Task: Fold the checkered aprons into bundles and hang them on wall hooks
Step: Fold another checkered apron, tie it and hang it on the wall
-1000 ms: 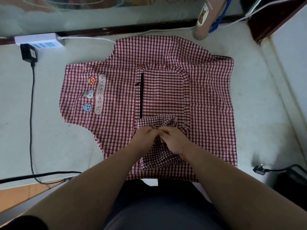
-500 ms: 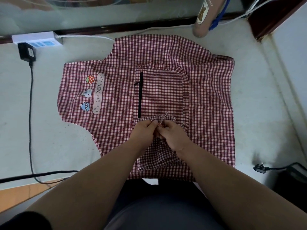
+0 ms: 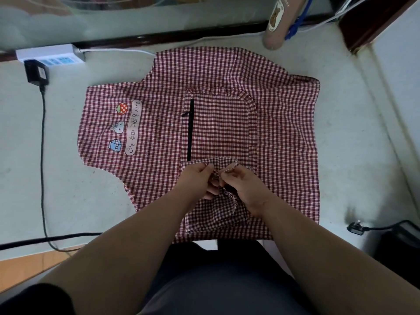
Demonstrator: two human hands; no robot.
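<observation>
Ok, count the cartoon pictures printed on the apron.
3, in a column on the left side of the apron: a red spotted one at the far end, a white rabbit in the middle, a blue one nearest. Folded cloth could hide more.

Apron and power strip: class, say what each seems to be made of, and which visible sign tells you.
The apron looks like thin woven cloth, perhaps cotton, matt: it creases and bunches softly. The power strip looks like hard white plastic, smooth: straight, rigid moulded edges.
</observation>
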